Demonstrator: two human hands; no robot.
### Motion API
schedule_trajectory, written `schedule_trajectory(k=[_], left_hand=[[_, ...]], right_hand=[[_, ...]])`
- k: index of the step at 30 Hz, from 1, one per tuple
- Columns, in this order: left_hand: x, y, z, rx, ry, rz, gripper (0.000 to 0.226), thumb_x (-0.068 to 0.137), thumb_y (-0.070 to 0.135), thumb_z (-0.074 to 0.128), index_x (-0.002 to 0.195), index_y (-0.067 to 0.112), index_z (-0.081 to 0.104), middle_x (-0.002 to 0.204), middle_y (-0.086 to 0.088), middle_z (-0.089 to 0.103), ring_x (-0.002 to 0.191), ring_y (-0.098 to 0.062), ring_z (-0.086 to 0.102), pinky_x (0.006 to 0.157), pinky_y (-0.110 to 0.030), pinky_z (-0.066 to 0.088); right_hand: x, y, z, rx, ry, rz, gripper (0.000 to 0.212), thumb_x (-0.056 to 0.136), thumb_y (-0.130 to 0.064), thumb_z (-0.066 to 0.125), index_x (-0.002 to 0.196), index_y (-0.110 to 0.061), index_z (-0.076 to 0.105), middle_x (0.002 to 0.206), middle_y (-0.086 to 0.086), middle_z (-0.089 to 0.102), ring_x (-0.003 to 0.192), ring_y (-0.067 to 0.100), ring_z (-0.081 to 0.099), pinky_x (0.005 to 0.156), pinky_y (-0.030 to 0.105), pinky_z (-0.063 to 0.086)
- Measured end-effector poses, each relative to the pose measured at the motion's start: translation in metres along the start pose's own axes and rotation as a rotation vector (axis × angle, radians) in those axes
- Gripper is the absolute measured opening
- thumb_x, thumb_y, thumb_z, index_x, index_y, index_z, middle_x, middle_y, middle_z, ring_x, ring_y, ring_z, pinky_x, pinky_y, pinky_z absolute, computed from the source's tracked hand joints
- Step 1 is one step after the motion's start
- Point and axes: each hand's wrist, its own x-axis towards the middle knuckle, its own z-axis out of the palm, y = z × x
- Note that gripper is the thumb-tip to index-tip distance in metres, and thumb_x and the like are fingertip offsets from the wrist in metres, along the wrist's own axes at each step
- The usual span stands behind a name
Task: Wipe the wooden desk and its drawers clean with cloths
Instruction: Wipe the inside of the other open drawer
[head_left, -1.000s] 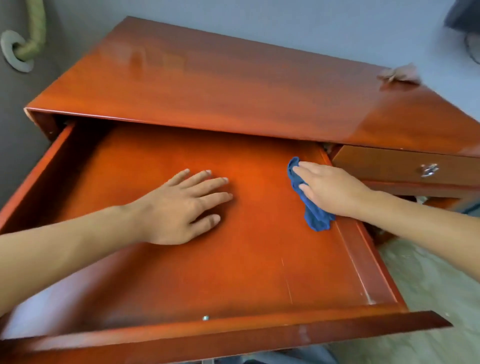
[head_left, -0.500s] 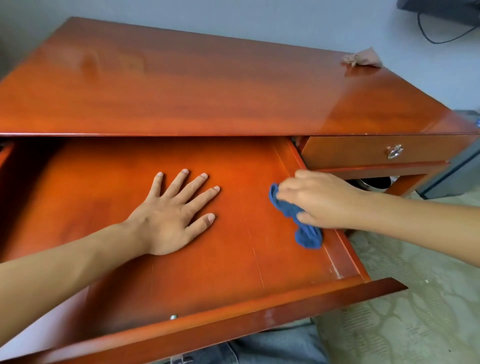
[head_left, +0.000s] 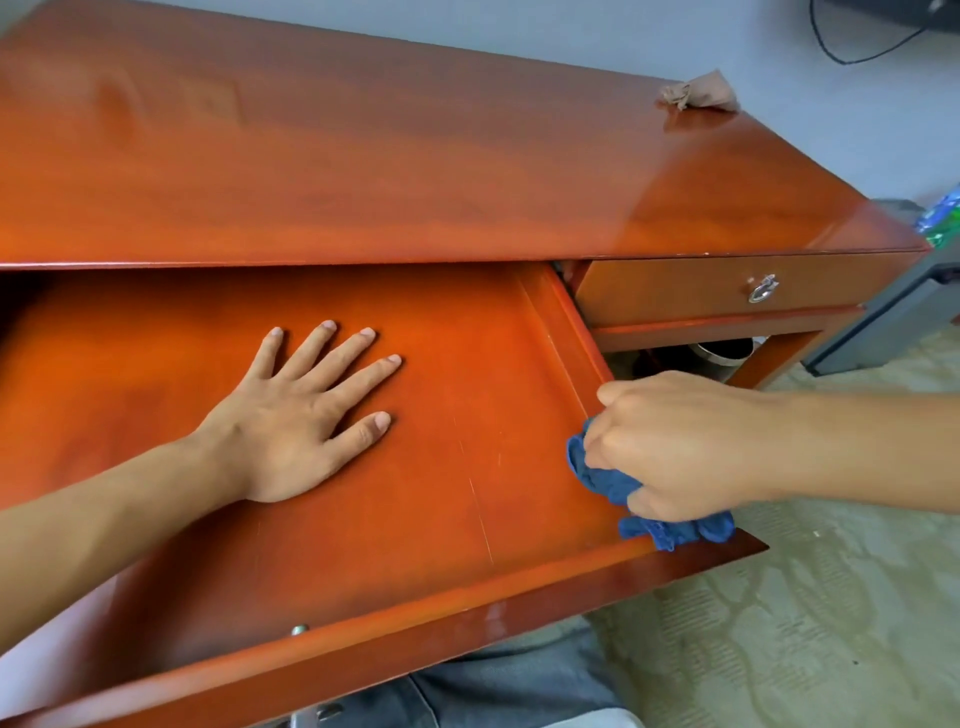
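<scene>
Inside big open drawer (head_left: 467, 374) of wooden table (head_left: 415, 171): L hand (head_left: 296, 415) flat on drawer floor, fingers spread & straight, holding nothing. R hand (head_left: 670, 447) at drawer's right-front corner, grip curled round bunched blue cloth (head_left: 608, 483), cloth touching drawer's right side rail & front edge. Tan cloth (head_left: 701, 93) crumpled on table's far right corner, well apart from drawer. Small drawer (head_left: 675, 291) w/ metal ring pull (head_left: 762, 289), right of big drawer, closed.

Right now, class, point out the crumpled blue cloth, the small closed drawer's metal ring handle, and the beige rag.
Crumpled blue cloth (head_left: 605, 480), head view, exposed fold.
Metal ring handle (head_left: 762, 289), head view, ring.
Beige rag (head_left: 701, 91), head view, middle.
</scene>
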Motion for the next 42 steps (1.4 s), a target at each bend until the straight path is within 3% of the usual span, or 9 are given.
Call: schedule_trajectory(k=[7,10,14,20,24,27,30,34,42], left_hand=[[-0.004,0.008,-0.001,-0.002,-0.022,-0.018,0.073,0.079,0.08,-0.024,0.149,0.058,-0.031,0.166,0.013,-0.032,0.154,-0.023,-0.032,0.125,-0.059,-0.013],[-0.013,0.012,0.001,0.001,-0.042,-0.014,0.074,0.077,0.08,-0.028,0.147,0.058,-0.033,0.165,0.013,-0.035,0.152,-0.023,-0.035,0.124,-0.06,-0.014],[-0.032,0.026,0.004,-0.019,-0.053,0.004,0.079,0.069,0.082,-0.039,0.145,0.058,-0.036,0.162,0.014,-0.04,0.149,-0.023,-0.04,0.123,-0.06,-0.018],[-0.063,0.043,0.012,-0.069,0.001,0.03,0.069,0.085,0.082,-0.023,0.15,0.059,-0.026,0.166,0.012,-0.03,0.153,-0.026,-0.033,0.124,-0.062,-0.012],[-0.065,0.05,0.013,-0.006,-0.029,0.001,0.068,0.08,0.078,-0.025,0.142,0.058,-0.04,0.158,0.013,-0.045,0.148,-0.026,-0.042,0.123,-0.061,-0.017],[-0.065,0.053,0.011,0.015,-0.05,0.005,0.068,0.079,0.078,-0.025,0.141,0.056,-0.044,0.158,0.013,-0.046,0.147,-0.027,-0.043,0.122,-0.062,-0.017],[-0.065,0.053,0.011,0.01,-0.062,0.0,0.068,0.082,0.078,-0.022,0.143,0.056,-0.041,0.16,0.013,-0.043,0.148,-0.026,-0.042,0.122,-0.063,-0.016],[-0.065,0.052,0.01,0.012,-0.049,0.002,0.07,0.082,0.079,-0.021,0.146,0.056,-0.037,0.162,0.014,-0.039,0.149,-0.025,-0.039,0.123,-0.062,-0.014],[-0.064,0.045,0.013,0.007,-0.019,0.023,0.071,0.08,0.081,-0.024,0.146,0.059,-0.034,0.163,0.016,-0.038,0.151,-0.022,-0.036,0.125,-0.058,-0.015]], right_hand=[[0.086,0.016,0.01,-0.309,0.36,0.27,0.028,0.045,0.0,0.083,0.054,-0.011,0.058,0.058,0.007,0.052,0.063,0.026,0.049,0.049,0.03,0.027],[0.124,0.027,-0.015,-0.338,0.324,0.402,0.014,0.087,-0.005,0.062,0.099,-0.006,0.069,0.099,0.014,0.062,0.095,0.032,0.052,0.066,0.038,0.038],[0.147,0.032,-0.019,-0.474,0.25,0.535,0.027,0.093,-0.012,0.054,0.117,-0.007,0.065,0.114,0.015,0.057,0.101,0.031,0.05,0.075,0.038,0.045],[0.091,0.0,-0.002,-0.417,0.281,0.456,0.023,0.096,-0.008,0.043,0.112,-0.004,0.06,0.102,0.009,0.052,0.094,0.026,0.045,0.046,0.03,0.027],[0.026,-0.037,0.037,-0.415,0.156,0.392,0.036,0.091,-0.031,0.06,0.119,-0.009,0.062,0.108,0.007,0.061,0.066,0.022,0.043,0.046,0.032,0.013],[0.036,-0.025,0.038,-0.388,0.164,0.471,0.027,0.072,-0.037,0.077,0.09,-0.019,0.07,0.091,-0.001,0.063,0.05,0.02,0.028,0.047,0.031,0.004],[0.081,-0.006,0.009,-0.316,0.247,0.503,0.006,0.083,-0.02,0.07,0.086,-0.018,0.066,0.093,0.0,0.058,0.056,0.021,0.044,0.043,0.025,0.02],[0.129,0.033,-0.024,-0.309,0.308,0.531,0.021,0.099,-0.014,0.048,0.112,-0.014,0.066,0.117,0.006,0.059,0.091,0.029,0.064,0.057,0.032,0.035],[0.038,-0.016,0.017,-0.296,0.227,0.241,0.017,0.097,-0.028,0.051,0.1,-0.016,0.063,0.096,0.0,0.05,0.061,0.016,0.037,0.05,0.031,0.027]])
